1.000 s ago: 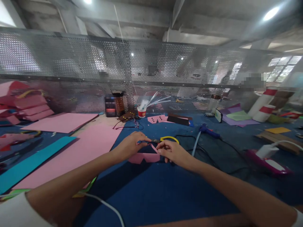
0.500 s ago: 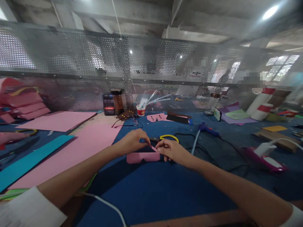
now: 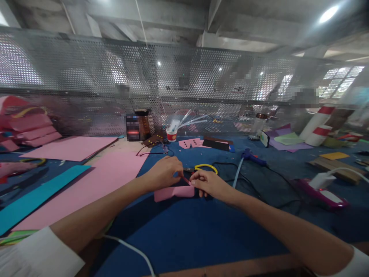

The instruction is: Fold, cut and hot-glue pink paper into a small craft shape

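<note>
Our right hand (image 3: 205,184): fingers curled, thumb and fingertip pinching right end of pink piece (image 3: 174,193). Our left hand (image 3: 165,171): arched, fingertips closed on its narrow strip. Piece between hands, slightly nearer us, over blue table (image 3: 178,234). Yellow-handled tool (image 3: 205,166) just beyond. Farther back, red-white cup (image 3: 172,136); round label too small to read.

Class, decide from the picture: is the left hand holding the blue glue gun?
No, the left hand pinches the pink piece, while the blue glue gun lies apart on the table.
</note>
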Available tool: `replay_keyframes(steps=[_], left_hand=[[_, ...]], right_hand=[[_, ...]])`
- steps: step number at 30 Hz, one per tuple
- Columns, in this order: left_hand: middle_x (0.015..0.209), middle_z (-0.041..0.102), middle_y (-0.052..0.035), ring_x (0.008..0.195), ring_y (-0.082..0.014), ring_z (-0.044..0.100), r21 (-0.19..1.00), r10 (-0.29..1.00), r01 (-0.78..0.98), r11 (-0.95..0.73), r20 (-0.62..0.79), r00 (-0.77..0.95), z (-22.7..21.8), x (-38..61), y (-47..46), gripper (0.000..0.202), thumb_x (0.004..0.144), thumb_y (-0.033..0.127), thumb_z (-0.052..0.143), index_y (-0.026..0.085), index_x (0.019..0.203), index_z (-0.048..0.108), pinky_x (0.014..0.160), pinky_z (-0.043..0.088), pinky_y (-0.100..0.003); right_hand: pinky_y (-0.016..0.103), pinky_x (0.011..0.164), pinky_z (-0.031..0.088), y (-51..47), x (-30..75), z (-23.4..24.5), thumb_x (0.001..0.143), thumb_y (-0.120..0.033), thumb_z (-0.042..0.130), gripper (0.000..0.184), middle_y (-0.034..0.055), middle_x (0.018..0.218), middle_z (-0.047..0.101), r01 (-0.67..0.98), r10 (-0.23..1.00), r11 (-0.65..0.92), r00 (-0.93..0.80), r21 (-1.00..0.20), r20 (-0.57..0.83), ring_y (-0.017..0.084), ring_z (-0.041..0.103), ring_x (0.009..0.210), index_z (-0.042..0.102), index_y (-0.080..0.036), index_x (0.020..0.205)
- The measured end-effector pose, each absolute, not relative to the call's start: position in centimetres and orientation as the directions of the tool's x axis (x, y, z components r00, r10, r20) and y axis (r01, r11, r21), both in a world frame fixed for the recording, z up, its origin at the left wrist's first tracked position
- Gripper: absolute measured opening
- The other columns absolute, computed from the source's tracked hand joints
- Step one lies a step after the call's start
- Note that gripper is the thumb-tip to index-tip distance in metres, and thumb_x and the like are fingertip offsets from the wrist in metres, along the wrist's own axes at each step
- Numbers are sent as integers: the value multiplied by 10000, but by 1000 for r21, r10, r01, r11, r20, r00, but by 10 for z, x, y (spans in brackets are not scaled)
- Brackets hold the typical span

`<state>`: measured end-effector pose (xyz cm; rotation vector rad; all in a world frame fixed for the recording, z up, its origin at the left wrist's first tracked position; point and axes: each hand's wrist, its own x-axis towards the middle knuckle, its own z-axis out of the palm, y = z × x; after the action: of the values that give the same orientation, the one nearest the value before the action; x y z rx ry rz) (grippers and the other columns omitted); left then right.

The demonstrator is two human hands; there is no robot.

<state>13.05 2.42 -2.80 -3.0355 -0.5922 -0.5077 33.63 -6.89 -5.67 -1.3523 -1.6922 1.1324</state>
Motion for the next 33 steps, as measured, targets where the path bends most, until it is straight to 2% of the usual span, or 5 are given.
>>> replay_keyframes(steps=[6, 10, 14, 25, 33], left_hand=[[832, 733, -7, 916, -205, 616, 77, 373, 369, -926, 329, 867, -30, 132, 25, 151, 813, 149, 677, 263, 796, 774, 876, 412, -366], [836, 746, -10, 890, -192, 619, 160, 399, 366, -917, 309, 864, -32, 131, 30, 136, 834, 168, 689, 265, 825, 784, 832, 441, -325], [842, 752, -7, 885, -177, 624, 180, 394, 354, -918, 304, 867, -32, 130, 34, 135, 847, 166, 684, 259, 860, 781, 809, 461, -289], [900, 726, -41, 929, -207, 620, 116, 365, 346, -931, 296, 883, -28, 131, 26, 93, 866, 171, 667, 218, 870, 747, 866, 430, -369], [879, 738, -13, 942, -196, 622, 158, 373, 340, -927, 290, 881, -31, 129, 30, 121, 847, 153, 677, 248, 848, 752, 880, 424, -344]], right_hand=[[158, 432, 433, -68, 337, -60, 892, -275, 569, 156, -31, 643, 587, 388, 973, 88, -231, -917, -4, 74, 575, 489, 610, -151, 978], [163, 434, 436, -68, 338, -60, 891, -288, 571, 173, -21, 682, 598, 383, 971, 95, -237, -919, 2, 77, 587, 505, 621, -153, 986], [167, 443, 438, -68, 339, -60, 893, -279, 567, 171, -21, 685, 599, 376, 969, 109, -248, -920, 13, 79, 591, 509, 626, -152, 991], [167, 444, 429, -70, 337, -57, 896, -270, 575, 153, -27, 660, 582, 374, 971, 100, -241, -922, 7, 78, 578, 505, 622, -151, 979], [167, 460, 436, -71, 337, -55, 898, -261, 571, 155, -28, 657, 586, 387, 971, 87, -240, -918, -9, 78, 580, 513, 628, -150, 990]])
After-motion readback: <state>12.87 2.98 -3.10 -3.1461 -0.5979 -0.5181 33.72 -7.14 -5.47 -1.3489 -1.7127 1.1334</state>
